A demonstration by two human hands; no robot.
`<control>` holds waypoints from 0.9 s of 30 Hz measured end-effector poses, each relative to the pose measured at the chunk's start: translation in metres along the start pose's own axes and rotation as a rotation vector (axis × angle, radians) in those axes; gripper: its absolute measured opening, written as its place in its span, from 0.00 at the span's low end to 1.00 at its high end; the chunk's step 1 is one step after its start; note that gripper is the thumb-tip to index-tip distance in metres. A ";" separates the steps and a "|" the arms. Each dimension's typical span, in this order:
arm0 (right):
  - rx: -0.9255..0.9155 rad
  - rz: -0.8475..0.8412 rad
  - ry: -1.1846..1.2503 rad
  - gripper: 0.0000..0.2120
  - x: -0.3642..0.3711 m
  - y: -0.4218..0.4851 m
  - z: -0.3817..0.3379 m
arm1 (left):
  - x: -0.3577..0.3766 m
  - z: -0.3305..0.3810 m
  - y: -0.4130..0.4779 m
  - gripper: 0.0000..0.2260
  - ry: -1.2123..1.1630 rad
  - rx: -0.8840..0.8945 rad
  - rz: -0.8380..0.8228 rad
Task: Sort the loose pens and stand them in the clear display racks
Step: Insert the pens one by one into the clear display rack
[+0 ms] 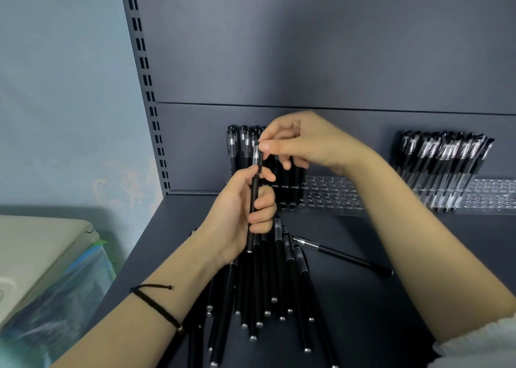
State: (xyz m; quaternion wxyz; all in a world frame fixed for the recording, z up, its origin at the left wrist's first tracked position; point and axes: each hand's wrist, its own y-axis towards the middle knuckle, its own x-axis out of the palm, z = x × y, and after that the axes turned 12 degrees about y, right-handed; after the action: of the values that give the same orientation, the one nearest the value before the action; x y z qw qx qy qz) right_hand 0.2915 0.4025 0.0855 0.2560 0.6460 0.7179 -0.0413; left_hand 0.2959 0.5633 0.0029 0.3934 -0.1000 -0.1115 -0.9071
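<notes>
A: Which pen is in hand, and how is it held?

B: The left hand (240, 214) is wrapped round the barrel of a slim black pen with a clear cap (253, 191), held nearly upright; the right hand (304, 141) pinches its cap end between thumb and forefinger.

A: And the rack?

B: The clear perforated plastic rack (332, 193) lies just beyond both hands, at the back of the dark grey metal shelf (391, 298); the pen's long axis runs close to that of the standing black pens (237, 147) at the rack's left end; the right hand is nearer the free holes, I judge.

A: Anything unclear?

B: The hands cover the middle of that row; whether the cap is seated or coming off I cannot tell; the heap of loose black pens (262, 289) runs under the left wrist and off the bottom edge; a second clear rack (491, 197) is cut off at the right.
</notes>
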 end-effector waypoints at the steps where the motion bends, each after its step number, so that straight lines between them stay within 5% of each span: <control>1: 0.013 0.014 0.060 0.04 0.002 0.001 0.001 | 0.000 0.001 0.000 0.12 -0.002 0.008 -0.006; 8: -0.082 0.079 0.351 0.04 0.002 0.004 0.002 | 0.004 0.001 0.001 0.14 0.106 0.017 0.064; 12: -0.218 0.362 0.341 0.03 -0.031 -0.002 -0.005 | 0.000 -0.018 0.003 0.08 1.026 0.189 0.353; 15: -0.268 0.520 0.146 0.06 -0.048 -0.007 -0.003 | -0.008 -0.032 0.002 0.05 1.641 0.375 0.345; 20: -0.232 0.563 -0.062 0.09 -0.054 -0.001 0.014 | -0.009 -0.035 0.003 0.17 1.842 0.294 0.282; 27: -0.180 0.486 -0.115 0.07 -0.056 -0.003 0.012 | -0.008 -0.034 0.001 0.14 1.904 0.213 0.256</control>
State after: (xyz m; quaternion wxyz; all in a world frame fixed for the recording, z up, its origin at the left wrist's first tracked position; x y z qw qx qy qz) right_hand 0.2945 0.3470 0.0976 0.3552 0.7708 0.5267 0.0489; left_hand 0.2991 0.5585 -0.0314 0.4217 0.7020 0.1842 -0.5435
